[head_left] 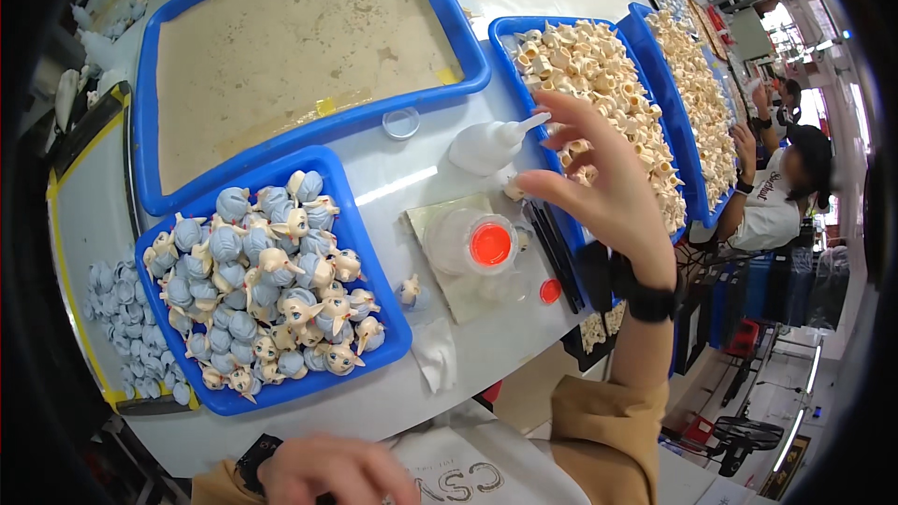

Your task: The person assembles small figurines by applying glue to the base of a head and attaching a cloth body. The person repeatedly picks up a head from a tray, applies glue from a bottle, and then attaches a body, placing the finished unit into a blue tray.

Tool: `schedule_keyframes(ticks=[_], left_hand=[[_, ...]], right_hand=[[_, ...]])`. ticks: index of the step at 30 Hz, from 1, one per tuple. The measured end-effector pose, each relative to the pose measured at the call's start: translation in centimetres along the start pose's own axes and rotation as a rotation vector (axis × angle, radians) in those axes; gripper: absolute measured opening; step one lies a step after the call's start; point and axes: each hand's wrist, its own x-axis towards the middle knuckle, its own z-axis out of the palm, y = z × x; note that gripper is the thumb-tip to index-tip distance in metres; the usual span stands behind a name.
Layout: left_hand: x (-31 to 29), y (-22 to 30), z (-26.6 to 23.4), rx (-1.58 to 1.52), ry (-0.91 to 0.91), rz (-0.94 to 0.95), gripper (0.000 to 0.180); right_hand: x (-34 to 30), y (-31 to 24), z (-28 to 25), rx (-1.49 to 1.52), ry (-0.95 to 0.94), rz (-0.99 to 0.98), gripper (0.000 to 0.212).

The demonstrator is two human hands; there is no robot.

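My right hand (603, 182) is raised at the right with thumb and fingers spread, holding nothing I can see. Its fingertips are close to the nozzle of a white squeeze bottle (479, 150); whether they touch, I cannot tell. Just beyond the thumb is a small pale piece (513, 189). Low at the front edge is my left hand (337, 472), blurred, its fingertips cut off or smeared. A clear cup with bright red-orange contents (490, 244) stands on a greenish square pad (458, 295). One small doll head (409, 292) lies left of the pad.
A blue tray (398, 355) of blue-haired doll heads stands left, beside loose blue hair parts (126, 318). Behind it is a large blue tray (482, 65) with a tan bottom. Blue bins (496, 30) of cream parts stand right. Black sticks (552, 252) lie nearby. A co-worker (772, 178) sits farther right.
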Motion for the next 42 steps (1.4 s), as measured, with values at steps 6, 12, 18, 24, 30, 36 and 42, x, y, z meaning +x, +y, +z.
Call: schedule_keyframes(ticks=[6,12,18,24,30,36,42], left_hand=[[1.0,3.3,1.8,-0.242,-0.413,-0.066,0.028],[0.1,2.9,2.5,-0.117,-0.364,-0.018,0.022],[0.2,3.0,1.7,-0.007,-0.363,-0.039,0.02],[0.2,2.7,1.7,0.001,-0.286,-0.04,0.02],[0.2,2.9,1.3,-0.014,-0.273,-0.078,0.019],[0.3,3.0,0.7,-0.021,-0.242,-0.073,0.02],[0.3,3.3,0.2,-0.065,-0.244,-0.08,0.02]], right_hand=[[2.4,1.0,2.4,-0.053,-0.082,-0.103,0.038],[-3.7,1.0,-1.7,0.384,0.077,0.031,0.028],[-11.6,1.4,-2.9,0.203,-0.167,0.294,0.03],[-13.1,-0.4,-3.2,0.003,-0.206,0.171,0.037],[-13.0,-2.0,-3.4,0.031,-0.097,0.18,0.043],[-12.6,-2.1,-2.7,0.058,-0.024,0.174,0.043],[-12.2,-2.3,-2.5,0.032,-0.029,0.17,0.039]])
